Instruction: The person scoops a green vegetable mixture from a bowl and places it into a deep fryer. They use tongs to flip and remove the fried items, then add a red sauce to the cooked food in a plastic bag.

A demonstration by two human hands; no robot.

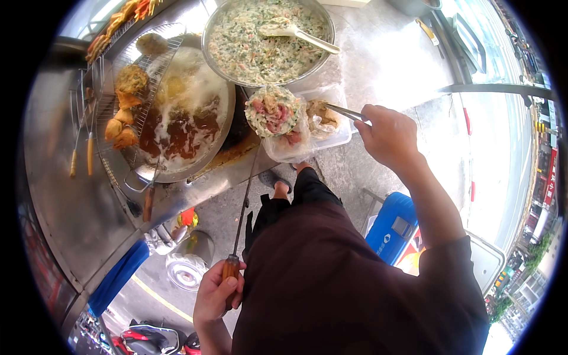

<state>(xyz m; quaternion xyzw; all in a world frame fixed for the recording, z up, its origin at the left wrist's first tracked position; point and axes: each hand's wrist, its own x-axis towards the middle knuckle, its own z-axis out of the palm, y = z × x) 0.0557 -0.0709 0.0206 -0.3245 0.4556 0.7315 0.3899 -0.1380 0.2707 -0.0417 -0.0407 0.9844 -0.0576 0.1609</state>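
Note:
My left hand (216,290) is closed round the wooden handle of a long-handled frying ladle (245,204). Its far end carries a round heap of pale batter with green bits (284,96), topped with pink meat pieces (275,120). In my right hand (387,133) is a pair of slim metal tongs (344,110). Their tips reach a light brown filling (319,115) in a plastic-lined clear tub (341,139). The loaded ladle sits beside this tub, overlapping its left side; whether they touch I cannot tell. The tong tips are too small to show what they grip.
A wide pan of bubbling oil (177,127) is at the left, with a wire rack (142,65) holding fried pieces over it. A big metal bowl of batter (248,35) with a white spoon (305,39) stands behind. Wooden-handled tools (149,201) lie near the pan. A blue box (390,228) is at my right.

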